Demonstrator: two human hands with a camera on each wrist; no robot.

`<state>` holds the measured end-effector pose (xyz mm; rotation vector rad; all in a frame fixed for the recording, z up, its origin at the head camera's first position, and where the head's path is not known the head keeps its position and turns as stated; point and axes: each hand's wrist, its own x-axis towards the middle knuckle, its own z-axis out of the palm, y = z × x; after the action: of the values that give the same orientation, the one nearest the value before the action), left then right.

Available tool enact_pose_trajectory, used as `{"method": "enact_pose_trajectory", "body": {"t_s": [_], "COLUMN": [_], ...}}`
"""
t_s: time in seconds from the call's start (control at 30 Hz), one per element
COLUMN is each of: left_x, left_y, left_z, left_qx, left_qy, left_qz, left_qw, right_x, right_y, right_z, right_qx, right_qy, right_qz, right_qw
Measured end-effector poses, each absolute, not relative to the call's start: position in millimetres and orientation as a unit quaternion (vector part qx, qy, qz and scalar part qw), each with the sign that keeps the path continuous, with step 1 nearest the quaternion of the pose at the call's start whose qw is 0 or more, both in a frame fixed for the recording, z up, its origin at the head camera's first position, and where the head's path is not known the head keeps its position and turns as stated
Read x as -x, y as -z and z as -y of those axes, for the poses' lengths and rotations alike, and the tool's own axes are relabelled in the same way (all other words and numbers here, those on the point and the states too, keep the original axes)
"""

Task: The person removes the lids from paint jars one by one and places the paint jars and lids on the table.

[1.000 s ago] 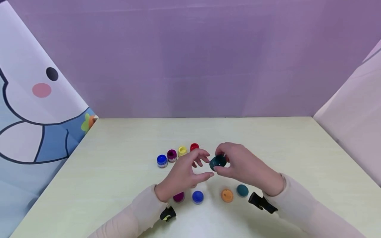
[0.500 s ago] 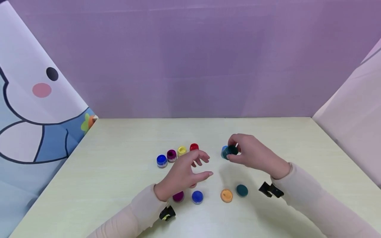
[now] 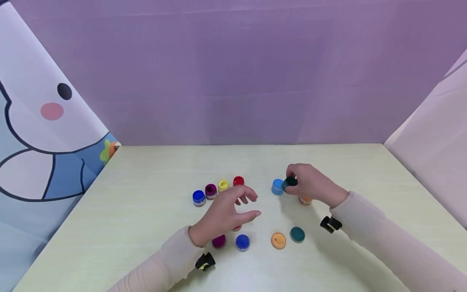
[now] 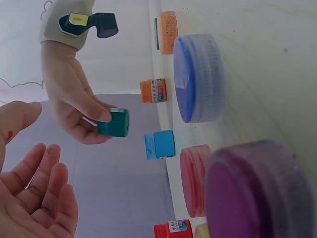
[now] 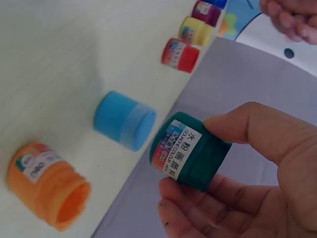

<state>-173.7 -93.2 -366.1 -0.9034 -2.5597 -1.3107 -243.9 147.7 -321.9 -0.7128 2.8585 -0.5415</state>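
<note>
My right hand [image 3: 311, 184] pinches a dark green paint jar [image 5: 185, 148] between thumb and fingers, its printed label facing the right wrist camera. In the head view it overlaps the right side of a light blue jar [image 3: 277, 187]. An orange jar [image 3: 305, 200], uncapped, stands partly behind the right hand; the right wrist view shows its open mouth. My left hand [image 3: 228, 209] hovers over the middle of the table, thumb and fingers apart, holding nothing. Below it sits a red lid [image 4: 194, 181], mostly hidden in the head view.
Blue [image 3: 198, 198], purple [image 3: 210, 191], yellow [image 3: 223, 185] and red [image 3: 238, 181] jars form a slanted row at the back left. Nearer me lie a purple lid [image 3: 219, 242], blue lid [image 3: 242, 242], orange lid [image 3: 278, 240] and teal lid [image 3: 297, 234].
The right hand has carried the green jar away from the left hand, rightward and toward the back, uncovering the light blue jar. The left hand has stayed in place.
</note>
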Motion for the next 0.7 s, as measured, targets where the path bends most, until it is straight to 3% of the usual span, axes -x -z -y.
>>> {"method": "enact_pose_trajectory", "body": {"t_s": [0.7], "left_x": [173], "left_y": [366], "left_z": [93], "left_qx": [0.303], "left_qy": [0.43], "left_qz": [0.849], "left_qw": [0.047], "right_x": [269], "right_y": [337], "right_z": [-156], "right_qx": [0.195], "right_qy": [0.166], "right_qz": [-0.961], "right_qw": [0.104]}}
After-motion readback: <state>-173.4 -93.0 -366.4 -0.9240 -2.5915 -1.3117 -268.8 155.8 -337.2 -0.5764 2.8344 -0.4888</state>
